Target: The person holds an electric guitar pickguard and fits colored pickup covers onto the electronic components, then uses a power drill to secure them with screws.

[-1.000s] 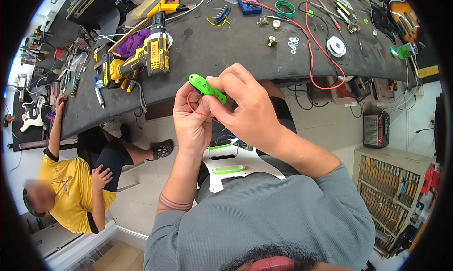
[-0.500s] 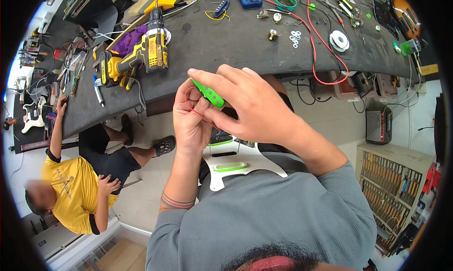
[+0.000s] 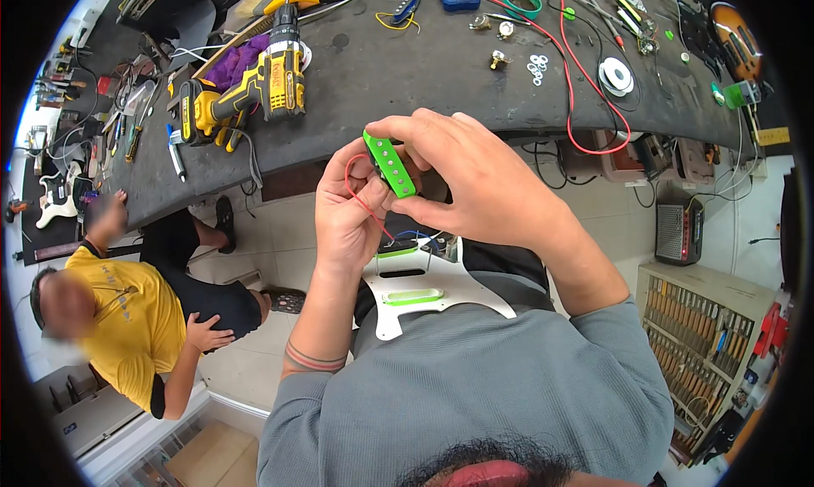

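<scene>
A green guitar pickup (image 3: 393,169) with a row of silver pole pieces is held tilted, face up, between both hands. My left hand (image 3: 339,224) grips it from the left and below, closed around its dark underside. My right hand (image 3: 475,182) spans it with curved fingers, index at the upper end and thumb at the lower end. A thin red wire (image 3: 363,202) loops from it over my left hand. Below, a white pickguard (image 3: 445,305) with green-edged pickup parts and blue wires rests on my lap. Some of my fingertips are hidden behind the pickup.
The dark workbench (image 3: 356,89) holds a yellow drill (image 3: 271,89), red leads, a wire spool (image 3: 616,76) and loose pots. A co-worker in yellow (image 3: 127,317) sits at left. A speaker box (image 3: 677,228) and tool drawers (image 3: 687,343) stand at right.
The pickup has turned and shifted right, exposing more of its face, with my right fingers now at its two ends. The co-worker at left has shifted posture, head higher in view.
</scene>
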A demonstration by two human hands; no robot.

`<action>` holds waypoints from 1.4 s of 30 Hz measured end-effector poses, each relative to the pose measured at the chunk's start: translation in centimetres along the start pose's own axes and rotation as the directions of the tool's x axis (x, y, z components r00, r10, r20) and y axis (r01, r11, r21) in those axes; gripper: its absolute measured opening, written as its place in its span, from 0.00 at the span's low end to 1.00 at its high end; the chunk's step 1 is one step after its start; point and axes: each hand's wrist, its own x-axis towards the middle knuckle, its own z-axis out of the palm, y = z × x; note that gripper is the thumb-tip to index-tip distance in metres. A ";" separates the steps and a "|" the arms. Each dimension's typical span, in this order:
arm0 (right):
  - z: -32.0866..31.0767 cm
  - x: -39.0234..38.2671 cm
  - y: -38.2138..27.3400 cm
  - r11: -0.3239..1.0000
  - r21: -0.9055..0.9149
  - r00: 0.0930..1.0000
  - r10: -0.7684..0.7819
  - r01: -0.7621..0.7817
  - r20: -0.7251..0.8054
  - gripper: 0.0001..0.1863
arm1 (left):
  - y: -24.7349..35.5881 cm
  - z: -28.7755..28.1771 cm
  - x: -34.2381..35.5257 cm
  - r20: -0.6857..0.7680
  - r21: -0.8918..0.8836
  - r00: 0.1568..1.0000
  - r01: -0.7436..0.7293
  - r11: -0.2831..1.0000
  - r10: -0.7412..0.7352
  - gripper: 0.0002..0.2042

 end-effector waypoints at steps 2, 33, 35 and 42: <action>0.1 -0.1 0.2 1.000 0.003 1.000 0.001 -0.001 -0.002 0.34 | -0.3 -0.2 0.0 0.015 -0.028 1.000 -0.004 1.000 0.004 0.23; 0.3 -0.1 1.4 0.998 0.005 0.997 -0.069 0.069 -0.045 0.38 | 0.1 0.2 -0.4 -0.007 -0.029 1.000 0.009 1.000 -0.009 0.25; 0.2 -0.1 1.5 0.998 0.026 0.998 -0.062 0.063 -0.029 0.39 | 0.3 0.3 -0.4 -0.023 -0.018 1.000 0.019 1.000 -0.019 0.25; 0.7 -0.2 2.0 0.998 0.034 0.999 -0.044 0.045 -0.025 0.39 | 0.0 0.5 -0.5 -0.046 -0.025 0.999 0.011 1.000 -0.012 0.25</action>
